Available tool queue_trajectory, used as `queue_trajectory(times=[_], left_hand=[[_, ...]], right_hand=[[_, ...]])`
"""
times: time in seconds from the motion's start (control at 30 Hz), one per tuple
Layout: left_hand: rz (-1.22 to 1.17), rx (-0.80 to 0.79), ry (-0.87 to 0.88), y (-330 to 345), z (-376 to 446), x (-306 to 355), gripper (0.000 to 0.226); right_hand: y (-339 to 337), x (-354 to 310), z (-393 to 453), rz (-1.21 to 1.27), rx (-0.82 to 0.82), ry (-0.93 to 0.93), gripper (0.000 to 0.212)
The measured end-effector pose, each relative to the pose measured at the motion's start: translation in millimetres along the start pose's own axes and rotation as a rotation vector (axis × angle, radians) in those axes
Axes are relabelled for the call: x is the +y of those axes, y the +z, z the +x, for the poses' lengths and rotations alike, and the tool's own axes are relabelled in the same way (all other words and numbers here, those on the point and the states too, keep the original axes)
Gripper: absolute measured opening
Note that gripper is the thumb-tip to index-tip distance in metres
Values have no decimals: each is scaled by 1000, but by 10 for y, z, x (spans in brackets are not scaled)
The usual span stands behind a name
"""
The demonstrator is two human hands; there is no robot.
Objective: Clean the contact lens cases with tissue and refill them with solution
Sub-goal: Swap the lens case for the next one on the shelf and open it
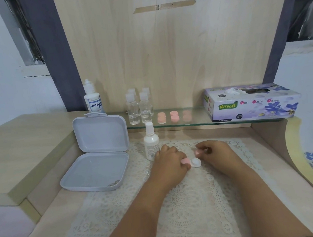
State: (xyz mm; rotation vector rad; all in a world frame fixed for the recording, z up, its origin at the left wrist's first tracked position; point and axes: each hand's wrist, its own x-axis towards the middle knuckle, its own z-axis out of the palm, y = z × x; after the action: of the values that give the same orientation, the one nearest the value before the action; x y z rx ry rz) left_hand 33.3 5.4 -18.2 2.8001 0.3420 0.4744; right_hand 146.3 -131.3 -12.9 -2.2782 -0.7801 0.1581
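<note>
Left grip: the left hand (170,158) curls over the near end of the small pink-and-white plastic contact lens case (191,162), fingers pinching its pink cap side and pinning it to the mat.
Right grip: the right hand (213,151) pinches a small round pink screw cap (198,152) between thumb and fingertips, held just above and behind the case.
Lens case: it lies on the cream lace mat (175,199) between the two hands, and its open white well faces up, right there at centre.
Solution bottle: a white plastic bottle with a white cap (150,141) stands upright on the mat, just beside the left hand's knuckles.
Storage box: a pale grey hinged plastic box (99,153) sits open to the left on the light wooden worktop (51,216), lid tilted up; something small lies in its near corner, too blurred to tell what.
Glass shelf: on the clear glass shelf (198,124) behind, four clear travel bottles with white caps (139,108) are clustered, and three more pink lens cases (174,116) are lined up alongside.
Tissue: a purple floral box of facial tissue (252,102) rests at the shelf's right end, a white sheet poking up.
Big bottle: a white lens-solution bottle with a blue label (93,98) stands behind the open box lid.
</note>
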Motion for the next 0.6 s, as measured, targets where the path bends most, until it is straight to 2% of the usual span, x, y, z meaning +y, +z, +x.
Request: queue_trajectory(times=[0.1,0.2,0.37,0.6], left_hand=[[-7,-2,-3,-2,2,-2,32],[-10,-6,-5,-2,0,3,32],[-17,-7,-11,-4,-4,11,31],[-28,-9,-13,-4,-6,10,31]], right_hand=[[-142,-8,-54,169,13,35,17],[-196,-55,-127,324,-81,40,17],[-166,-94,-157,184,-168,-31,16],[-150,-122,-158,153,-230,-64,16]])
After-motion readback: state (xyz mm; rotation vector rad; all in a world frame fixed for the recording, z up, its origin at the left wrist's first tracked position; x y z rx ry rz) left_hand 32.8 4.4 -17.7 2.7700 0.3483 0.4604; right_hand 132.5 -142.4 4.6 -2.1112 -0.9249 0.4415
